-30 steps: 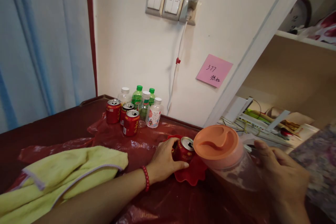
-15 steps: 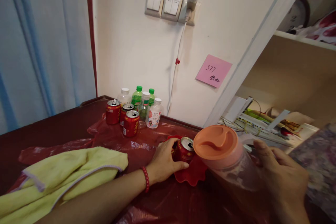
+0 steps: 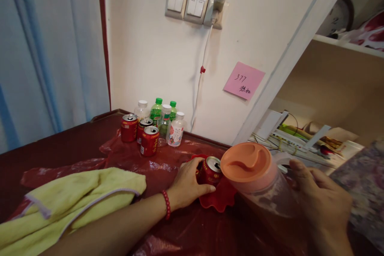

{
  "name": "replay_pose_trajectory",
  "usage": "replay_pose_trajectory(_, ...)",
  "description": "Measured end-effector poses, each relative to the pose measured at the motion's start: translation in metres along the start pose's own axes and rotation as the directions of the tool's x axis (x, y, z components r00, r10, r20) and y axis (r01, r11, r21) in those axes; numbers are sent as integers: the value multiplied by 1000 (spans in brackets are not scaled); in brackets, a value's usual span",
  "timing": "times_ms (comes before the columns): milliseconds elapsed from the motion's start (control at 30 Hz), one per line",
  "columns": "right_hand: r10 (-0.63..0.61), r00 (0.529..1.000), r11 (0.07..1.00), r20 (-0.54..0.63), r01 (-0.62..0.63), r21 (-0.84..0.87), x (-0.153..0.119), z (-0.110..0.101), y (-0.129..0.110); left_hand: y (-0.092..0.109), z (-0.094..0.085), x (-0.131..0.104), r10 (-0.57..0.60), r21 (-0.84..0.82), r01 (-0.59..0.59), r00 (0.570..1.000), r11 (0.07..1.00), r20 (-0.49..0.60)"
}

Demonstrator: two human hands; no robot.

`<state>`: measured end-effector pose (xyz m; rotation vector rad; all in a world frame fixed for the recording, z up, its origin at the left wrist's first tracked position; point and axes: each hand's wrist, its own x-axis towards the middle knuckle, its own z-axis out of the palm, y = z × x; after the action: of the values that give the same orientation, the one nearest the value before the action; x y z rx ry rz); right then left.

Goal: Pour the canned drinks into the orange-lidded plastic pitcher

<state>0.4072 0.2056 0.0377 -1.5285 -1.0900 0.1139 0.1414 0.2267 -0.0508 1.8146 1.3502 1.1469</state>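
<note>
My left hand (image 3: 186, 186), with a red bead bracelet at the wrist, is wrapped round a red drink can (image 3: 211, 171) with an opened top. The can is in a red scalloped dish (image 3: 220, 202), whose near rim shows below it. My right hand (image 3: 322, 204) grips the handle of a clear pitcher (image 3: 270, 198) with an orange lid (image 3: 247, 162). The pitcher is tilted to the left, its lid close beside the can's top. Liquid shows inside the pitcher. Whether any is flowing into the can I cannot tell.
Several red cans (image 3: 149, 142) and capped plastic bottles (image 3: 175, 130) stand against the wall. A yellow cloth (image 3: 90, 192) lies at the left on red plastic film (image 3: 168, 160) over the dark table. A white cable (image 3: 200, 84) hangs from a socket; shelves (image 3: 339, 46) are at the right.
</note>
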Motion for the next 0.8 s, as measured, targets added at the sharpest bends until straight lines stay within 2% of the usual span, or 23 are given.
replay_pose_trajectory(400,24,1000,1000,0,-24,7,1,0,1,0,1,1,-2,-10,2,1000,1000,2)
replay_pose_trajectory(667,-31,1000,999,0,31,16,-1,0,-1,0,1,1,3,-10,-3,1000,1000,4)
replay_pose_trajectory(800,-30,999,999,-26,31,34,4,5,9,3,-1,1,-34,11,34,999,999,6)
